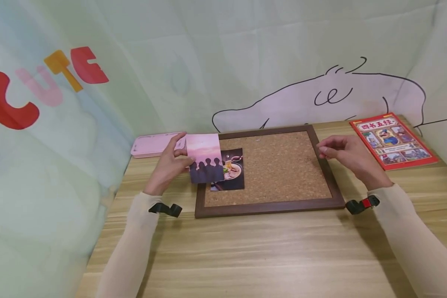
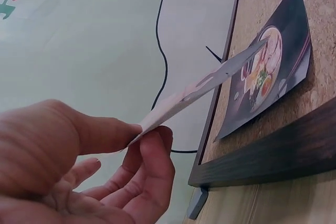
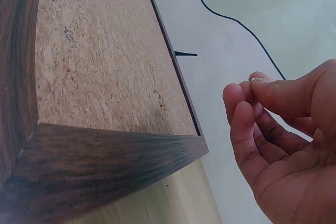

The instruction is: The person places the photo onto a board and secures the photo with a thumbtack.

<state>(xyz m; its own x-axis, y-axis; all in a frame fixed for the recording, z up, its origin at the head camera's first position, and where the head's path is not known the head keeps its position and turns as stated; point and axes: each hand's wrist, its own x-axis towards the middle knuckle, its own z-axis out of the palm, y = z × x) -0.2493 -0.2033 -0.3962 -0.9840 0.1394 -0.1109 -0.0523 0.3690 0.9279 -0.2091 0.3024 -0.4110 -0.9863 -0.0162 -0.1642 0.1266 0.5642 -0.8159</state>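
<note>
My left hand (image 1: 167,165) pinches a photo print (image 1: 204,153) by its left edge, between thumb and fingers. The print shows a pink sky with several dark silhouettes, and in the left wrist view it appears nearly edge-on. It overlaps a second photo print (image 1: 235,176), of a bowl of food on a dark ground, at the left side of the cork board (image 1: 283,169). Beyond the board's dark wooden frame (image 3: 115,166), on the right, is my right hand (image 1: 344,155). Its thumb tip meets the curled fingers, and nothing shows between them.
A flat pink case (image 1: 149,145) lies behind the left hand at the back left. To the right of the board lies a red illustrated booklet (image 1: 395,142). A printed curtain (image 1: 171,82) hangs along the table's back and left. One small pale item (image 1: 257,140) is near the cork's top edge.
</note>
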